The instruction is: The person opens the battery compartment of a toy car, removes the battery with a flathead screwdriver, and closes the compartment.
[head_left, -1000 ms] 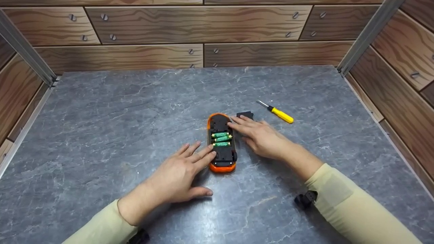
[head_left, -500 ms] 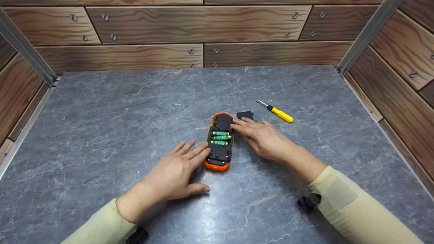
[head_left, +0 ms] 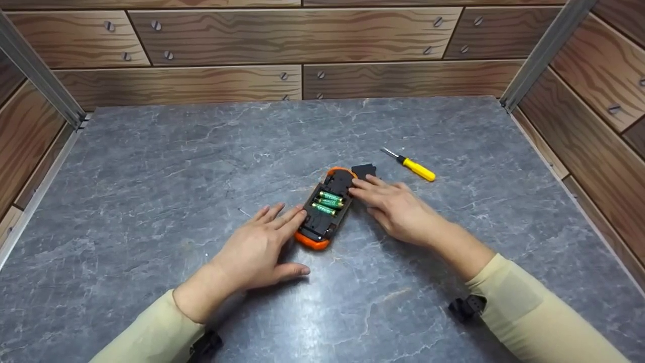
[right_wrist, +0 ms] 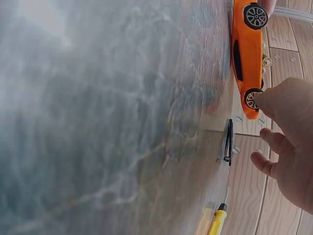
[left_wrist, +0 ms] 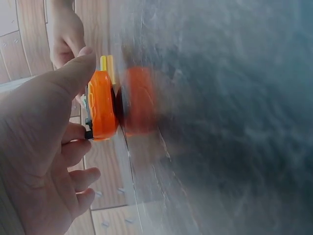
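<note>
An orange toy car (head_left: 313, 243) lies upside down on the table, its black underside facing up. In its uncovered battery compartment sit three green batteries (head_left: 330, 202), slightly askew. My left hand (head_left: 254, 247) touches the car's near left side with its fingertips, fingers spread and thumb held apart. At the far right side, the fingertips of my right hand (head_left: 403, 209) touch the car; a finger rests at a wheel (right_wrist: 253, 99) in the right wrist view. Just beyond those fingers lies a black battery cover (head_left: 364, 171), flat and partly hidden.
A screwdriver with a yellow handle (head_left: 419, 170) lies at the right behind my right hand. The grey marbled table (head_left: 176, 156) is bordered by wood-patterned walls (head_left: 292, 38). A thin light sliver (head_left: 244, 213) shows near my left fingertips; its kind is unclear.
The car has turned clockwise on the table: its near end has swung left and its far end right, close to the cover. My left hand has shifted left, my right hand slightly right.
</note>
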A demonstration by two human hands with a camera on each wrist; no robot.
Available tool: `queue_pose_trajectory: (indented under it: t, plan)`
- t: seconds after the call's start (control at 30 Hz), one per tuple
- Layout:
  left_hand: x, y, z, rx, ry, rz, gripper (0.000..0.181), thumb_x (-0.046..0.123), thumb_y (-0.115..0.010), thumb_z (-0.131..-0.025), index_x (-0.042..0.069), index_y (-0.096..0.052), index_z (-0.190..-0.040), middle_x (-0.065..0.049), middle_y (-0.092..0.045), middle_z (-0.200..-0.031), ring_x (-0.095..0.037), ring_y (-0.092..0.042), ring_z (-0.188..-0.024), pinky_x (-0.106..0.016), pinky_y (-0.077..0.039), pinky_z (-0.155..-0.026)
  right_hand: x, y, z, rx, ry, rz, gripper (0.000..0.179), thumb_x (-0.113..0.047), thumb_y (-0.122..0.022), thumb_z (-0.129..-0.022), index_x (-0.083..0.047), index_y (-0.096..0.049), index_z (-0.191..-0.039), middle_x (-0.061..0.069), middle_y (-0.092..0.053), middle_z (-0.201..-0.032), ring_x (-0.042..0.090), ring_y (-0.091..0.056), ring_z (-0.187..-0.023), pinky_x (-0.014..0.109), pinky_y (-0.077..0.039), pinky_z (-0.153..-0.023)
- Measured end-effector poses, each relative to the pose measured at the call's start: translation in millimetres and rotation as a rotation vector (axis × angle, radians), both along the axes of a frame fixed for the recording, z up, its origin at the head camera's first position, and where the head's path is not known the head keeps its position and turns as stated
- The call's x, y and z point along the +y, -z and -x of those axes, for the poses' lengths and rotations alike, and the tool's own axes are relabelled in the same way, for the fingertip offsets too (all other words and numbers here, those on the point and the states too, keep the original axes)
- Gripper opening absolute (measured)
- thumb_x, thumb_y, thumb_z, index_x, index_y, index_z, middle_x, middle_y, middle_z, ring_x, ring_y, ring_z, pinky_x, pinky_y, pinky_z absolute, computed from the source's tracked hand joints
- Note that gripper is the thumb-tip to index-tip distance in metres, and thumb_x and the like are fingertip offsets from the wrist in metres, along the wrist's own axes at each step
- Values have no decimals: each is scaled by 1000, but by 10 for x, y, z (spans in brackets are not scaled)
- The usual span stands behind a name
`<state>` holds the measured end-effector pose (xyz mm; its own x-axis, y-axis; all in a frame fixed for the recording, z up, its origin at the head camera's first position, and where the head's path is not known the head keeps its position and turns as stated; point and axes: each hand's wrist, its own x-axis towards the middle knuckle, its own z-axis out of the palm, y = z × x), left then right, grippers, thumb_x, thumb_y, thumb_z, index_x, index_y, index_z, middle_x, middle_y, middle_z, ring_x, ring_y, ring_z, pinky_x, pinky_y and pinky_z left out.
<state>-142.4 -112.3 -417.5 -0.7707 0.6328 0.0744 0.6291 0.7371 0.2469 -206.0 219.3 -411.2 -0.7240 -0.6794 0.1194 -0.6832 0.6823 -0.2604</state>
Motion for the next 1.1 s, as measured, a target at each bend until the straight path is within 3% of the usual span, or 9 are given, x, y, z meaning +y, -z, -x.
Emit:
queue_pose_trajectory:
  t: [0.47, 1.1]
  plan:
    - [-5, 6, 93, -38, -53, -3, 108, 72, -69, -91, 7, -29, -167, -13, -32, -170, -45, -33, -153, -54, -21, -128, 92, 29, -121, 70, -30, 41, 51, -10, -65, -104, -9, -55, -154, 8, -54, -158, 37, -45, -148, 63, -43, -113]
    - [55, 24, 296, -130, -94, -68, 112, 70, -71, -90, 8, -23, -169, -14, -26, -172, -42, -29, -156, -52, -19, -129, 143, -33, -381, 6, -11, 29, 52, -14, -66, -105, -13, -54, -156, 3, -50, -161, 29, -42, -151, 63, -39, -117]
